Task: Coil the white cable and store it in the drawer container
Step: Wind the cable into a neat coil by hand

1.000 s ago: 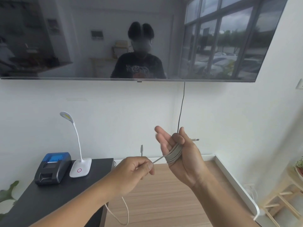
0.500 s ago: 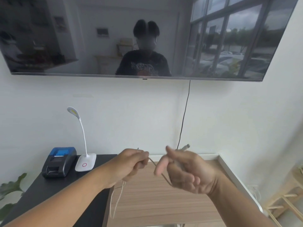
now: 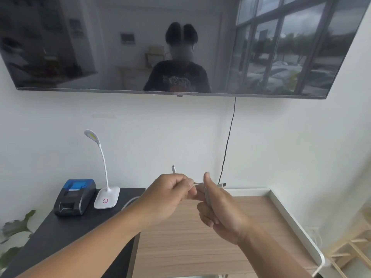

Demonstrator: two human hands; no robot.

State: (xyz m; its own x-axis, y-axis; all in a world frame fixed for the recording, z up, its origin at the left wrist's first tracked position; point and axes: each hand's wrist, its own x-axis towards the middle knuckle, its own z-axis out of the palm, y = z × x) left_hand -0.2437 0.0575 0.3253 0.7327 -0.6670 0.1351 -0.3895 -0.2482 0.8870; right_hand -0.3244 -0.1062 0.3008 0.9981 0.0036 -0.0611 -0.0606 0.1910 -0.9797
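Note:
Both of my hands are raised above the wooden table and hold the white cable (image 3: 197, 184). My right hand (image 3: 217, 205) is closed around the coiled turns, thumb up, and one plug end sticks out to its right. My left hand (image 3: 170, 194) pinches the free strand right beside it, with the other plug poking up above its fingers. A short taut piece of cable runs between the two hands. No drawer container is in view.
A wooden table (image 3: 200, 247) with a raised white rim lies below my hands. To the left, a black desk (image 3: 60, 237) carries a small printer (image 3: 75, 196) and a white lamp (image 3: 106, 198). A screen (image 3: 180, 47) hangs on the wall with a black cord (image 3: 227, 141) below it.
The view tilted down and my hands came closer together. The loose hanging strand under my left hand has shortened, and my right hand has turned thumb up around the coil.

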